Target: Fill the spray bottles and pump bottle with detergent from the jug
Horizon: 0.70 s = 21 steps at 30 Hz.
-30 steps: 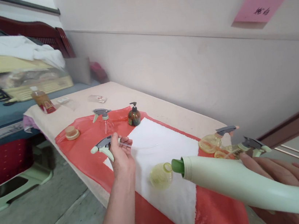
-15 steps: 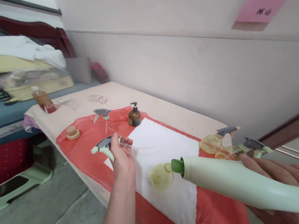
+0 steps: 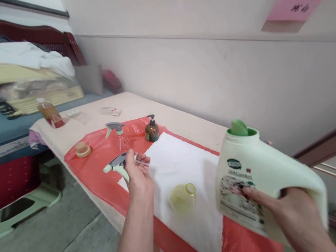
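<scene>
In my left hand (image 3: 138, 173) is a grey and pale-green spray trigger (image 3: 117, 164), its thin clear tube pointing right over a white cloth (image 3: 188, 160). My right hand (image 3: 297, 212) grips the handle of a large pale-green detergent jug (image 3: 238, 166), which is nearly upright with its green spout showing and no cap on it. Between my hands, a yellowish transparent bottle (image 3: 182, 198) without a top stands on the cloth. The jug hides the right part of the table.
On red plastic sheeting (image 3: 90, 169) are a clear spray bottle (image 3: 122, 140), a dark pump bottle (image 3: 152, 131) and a round tan lid (image 3: 82, 149). Farther back stands an amber bottle (image 3: 50, 112). A stool (image 3: 20, 207) is left of the table, and a wall (image 3: 192, 56) runs behind.
My right hand has turned the jug from lying tilted, spout over the yellowish bottle's mouth, to nearly upright and away to the right. My left hand has stayed almost still.
</scene>
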### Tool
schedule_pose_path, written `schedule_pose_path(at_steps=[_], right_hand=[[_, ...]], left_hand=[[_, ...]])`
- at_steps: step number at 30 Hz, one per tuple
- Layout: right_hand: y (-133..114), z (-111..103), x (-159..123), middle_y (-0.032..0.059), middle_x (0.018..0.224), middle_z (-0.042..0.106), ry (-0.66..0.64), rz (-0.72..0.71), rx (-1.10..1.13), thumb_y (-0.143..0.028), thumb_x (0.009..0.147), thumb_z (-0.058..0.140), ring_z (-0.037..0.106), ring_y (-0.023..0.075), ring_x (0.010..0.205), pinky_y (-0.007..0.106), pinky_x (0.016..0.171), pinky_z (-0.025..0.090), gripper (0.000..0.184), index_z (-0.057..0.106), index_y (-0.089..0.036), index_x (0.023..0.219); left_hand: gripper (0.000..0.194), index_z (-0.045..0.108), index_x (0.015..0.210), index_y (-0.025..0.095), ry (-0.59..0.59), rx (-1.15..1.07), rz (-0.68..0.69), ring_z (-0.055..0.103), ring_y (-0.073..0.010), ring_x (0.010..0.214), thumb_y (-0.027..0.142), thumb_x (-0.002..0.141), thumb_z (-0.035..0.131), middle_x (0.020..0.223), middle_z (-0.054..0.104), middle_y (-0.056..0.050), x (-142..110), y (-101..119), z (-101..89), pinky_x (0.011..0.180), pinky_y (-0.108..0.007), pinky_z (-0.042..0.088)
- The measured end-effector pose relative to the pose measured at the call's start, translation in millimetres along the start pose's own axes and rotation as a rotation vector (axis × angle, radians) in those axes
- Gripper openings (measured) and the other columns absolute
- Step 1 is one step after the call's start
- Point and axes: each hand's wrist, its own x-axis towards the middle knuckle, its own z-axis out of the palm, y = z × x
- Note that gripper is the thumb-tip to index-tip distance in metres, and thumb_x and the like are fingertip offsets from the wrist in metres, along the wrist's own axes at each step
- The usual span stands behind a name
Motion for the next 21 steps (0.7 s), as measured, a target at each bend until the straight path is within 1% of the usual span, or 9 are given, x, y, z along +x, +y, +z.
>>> schedule_pose_path(at_steps=[2,5,8,11,13,15,18,19,21], right_hand=[[-5.0,23.5,7.9,0.0119,0.081,0.073,0.023,0.059,0.064,-0.051,0.044,0.083,0.066,0.0299,0.071,0.04,0.057,0.052,0.058,0.07,-0.014,0.086],[-11.1,67.3,22.1,0.0127,0.104,0.07,0.072,-0.025,0.292,-0.05,0.054,0.079,0.066,0.0276,0.091,0.04,0.076,0.054,0.063,0.065,-0.014,0.104],[-12.0,112.4,37.7,0.0148,0.111,0.068,0.081,-0.076,0.382,-0.052,0.061,0.073,0.064,0.0265,0.097,0.041,0.085,0.053,0.063,0.062,-0.011,0.108],[-5.6,142.1,45.2,0.0188,0.113,0.065,0.082,-0.064,0.379,-0.051,0.063,0.072,0.061,0.0296,0.102,0.046,0.093,0.048,0.07,0.057,-0.006,0.115],[3.5,148.5,38.9,0.0202,0.119,0.061,0.066,-0.057,0.346,-0.051,0.066,0.07,0.056,0.0321,0.111,0.051,0.1,0.041,0.074,0.052,-0.007,0.123],[17.2,145.7,20.4,0.0188,0.132,0.052,0.025,-0.075,0.322,-0.051,0.074,0.064,0.047,0.0321,0.123,0.052,0.106,0.033,0.074,0.043,-0.013,0.133],[44.0,133.9,-25.8,0.0144,0.153,0.027,-0.109,-0.102,0.339,-0.05,0.086,0.048,0.029,0.0285,0.139,0.052,0.112,0.025,0.072,0.02,-0.022,0.147],[52.8,130.3,-42.8,0.014,0.154,0.025,-0.17,-0.11,0.353,-0.05,0.088,0.045,0.031,0.0285,0.139,0.053,0.111,0.028,0.071,0.017,-0.024,0.148],[66.1,126.1,-72.6,0.0119,0.151,0.034,-0.32,-0.171,0.378,-0.053,0.082,0.053,0.041,0.029,0.133,0.051,0.106,0.038,0.075,0.024,-0.026,0.146]], left_hand=[[0.025,0.052,0.074,0.018,0.001,0.0,0.002,0.055,-0.0101,0.057,0.039,0.071,0.067,0.059,0.055,0.003,0.1,-0.7,0.3,0.068,-0.026,0.047],[0.025,0.052,0.074,0.018,0.005,-0.002,0.001,0.055,-0.0102,0.056,0.039,0.072,0.067,0.059,0.055,0.003,-0.2,-1.4,1.2,0.068,-0.027,0.047],[0.025,0.052,0.074,0.019,-0.001,0.004,0.005,0.055,-0.0102,0.056,0.039,0.071,0.067,0.059,0.055,0.003,-0.5,-1.3,1.8,0.068,-0.027,0.047],[0.025,0.052,0.074,0.019,-0.003,0.002,0.005,0.055,-0.0099,0.056,0.039,0.071,0.067,0.06,0.055,0.003,0.6,-0.5,1.4,0.068,-0.026,0.047],[0.025,0.052,0.074,0.019,0.001,-0.005,0.002,0.054,-0.0099,0.056,0.039,0.071,0.067,0.06,0.054,0.004,2.0,0.2,1.1,0.068,-0.026,0.046],[0.026,0.051,0.074,0.019,0.002,-0.011,0.003,0.054,-0.01,0.056,0.039,0.071,0.067,0.06,0.054,0.003,2.8,0.7,1.4,0.067,-0.026,0.046],[0.026,0.052,0.073,0.019,-0.025,0.006,0.014,0.054,-0.0102,0.056,0.039,0.07,0.068,0.059,0.053,0.004,0.5,0.7,3.2,0.066,-0.026,0.046],[0.025,0.052,0.073,0.019,-0.057,0.027,0.017,0.053,-0.0103,0.055,0.039,0.071,0.068,0.058,0.053,0.004,-1.5,0.3,3.9,0.065,-0.026,0.046],[0.024,0.053,0.072,0.019,-0.168,0.096,0.021,0.051,-0.0107,0.054,0.039,0.072,0.066,0.056,0.051,0.004,-7.0,-1.4,5.1,0.064,-0.027,0.046]])
